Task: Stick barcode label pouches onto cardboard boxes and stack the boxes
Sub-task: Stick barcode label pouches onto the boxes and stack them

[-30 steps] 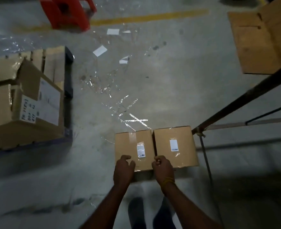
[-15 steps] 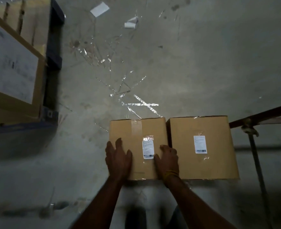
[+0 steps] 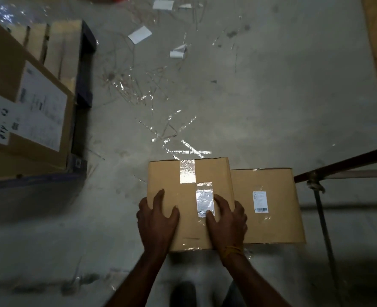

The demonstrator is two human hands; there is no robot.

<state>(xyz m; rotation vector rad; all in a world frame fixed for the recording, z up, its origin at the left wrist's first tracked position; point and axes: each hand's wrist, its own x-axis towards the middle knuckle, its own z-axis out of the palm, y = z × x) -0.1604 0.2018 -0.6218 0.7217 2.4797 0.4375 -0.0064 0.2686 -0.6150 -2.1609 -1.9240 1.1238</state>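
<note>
Both arms reach straight out over the near cardboard box [image 3: 189, 202], one hand on each side of its top. The left hand [image 3: 157, 220] grips the left edge, fingers curled over the side and thumb lying on top. The right hand [image 3: 227, 220] grips the right edge the same way, its thumb landing on the bottom of the barcode label pouch [image 3: 205, 201] stuck on that box. A second labelled box [image 3: 269, 207] sits just beside it on the right, on the concrete floor [image 3: 260, 107]. A yellow band shows at the right wrist.
</note>
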